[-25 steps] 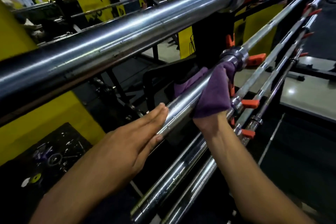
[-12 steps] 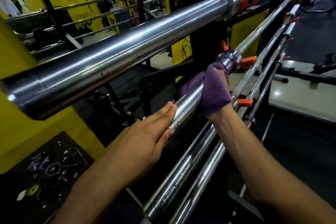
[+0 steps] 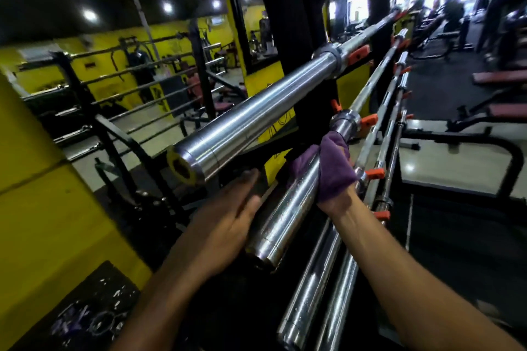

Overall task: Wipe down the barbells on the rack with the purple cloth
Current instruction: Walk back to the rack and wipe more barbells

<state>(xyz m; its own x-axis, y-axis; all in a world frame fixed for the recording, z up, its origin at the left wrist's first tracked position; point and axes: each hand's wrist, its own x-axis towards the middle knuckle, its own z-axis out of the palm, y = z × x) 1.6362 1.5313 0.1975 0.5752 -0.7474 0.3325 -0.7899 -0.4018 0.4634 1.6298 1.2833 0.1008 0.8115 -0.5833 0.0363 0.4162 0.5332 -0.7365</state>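
Several chrome barbells lie one above another on a black rack (image 3: 288, 71) with orange hooks. The purple cloth (image 3: 332, 171) is wrapped over the sleeve of the second barbell (image 3: 285, 216), just below its collar. My right hand (image 3: 338, 194) grips the sleeve through the cloth and is mostly hidden under it. My left hand (image 3: 225, 222) lies flat with straight fingers against the left side of the same sleeve, near its free end. Above it juts a thicker barbell sleeve (image 3: 242, 125).
Two more barbell sleeves (image 3: 319, 288) run low and close to my right forearm. A yellow wall (image 3: 42, 194) stands at left, with a mirror behind. Benches and dark floor spread out at right. Orange hooks (image 3: 375, 172) stick out along the rack.
My view has pulled back and up, so the sleeve ends now show. The cloth and right hand stay near the collar. My left hand sits closer to the sleeve's free end.
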